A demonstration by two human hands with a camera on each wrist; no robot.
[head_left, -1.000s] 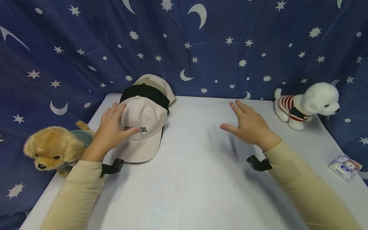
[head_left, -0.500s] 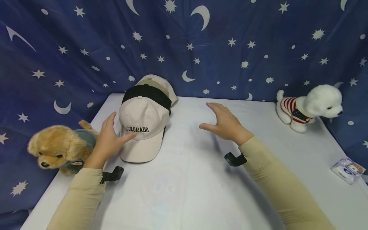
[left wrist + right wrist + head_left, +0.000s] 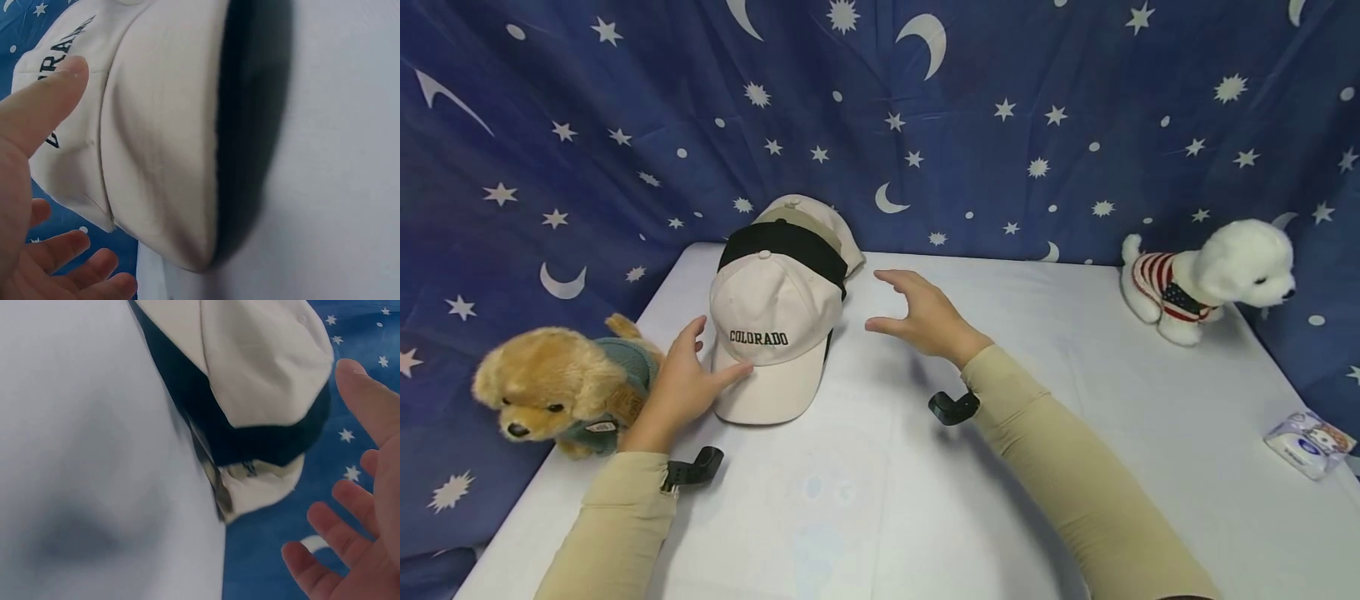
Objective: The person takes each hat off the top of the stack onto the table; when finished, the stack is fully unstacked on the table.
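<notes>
Several baseball caps lie nested in a row on the white table. In front is a cream cap (image 3: 767,300) lettered COLORADO, its brim toward me; behind it come a black cap (image 3: 784,239) and paler ones near the curtain. My left hand (image 3: 685,375) hovers at the cream cap's left side, thumb over the brim in the head view, fingers spread; contact cannot be told. My right hand (image 3: 928,317) is held to the right of the caps, thumb and fingers apart, holding nothing. In the right wrist view a gap shows between the right hand and the black cap (image 3: 269,442).
A tan plush dog (image 3: 550,387) in a green vest sits at the left edge, close by my left forearm. At the right stands a white plush dog (image 3: 1210,275) in a striped shirt, with a small tissue pack (image 3: 1307,444) nearer me. A starry curtain (image 3: 985,50) hangs behind.
My right hand has moved left across the table toward the caps. The left hand has come slightly down and toward me beside the cream cap. The caps have stayed in place.
</notes>
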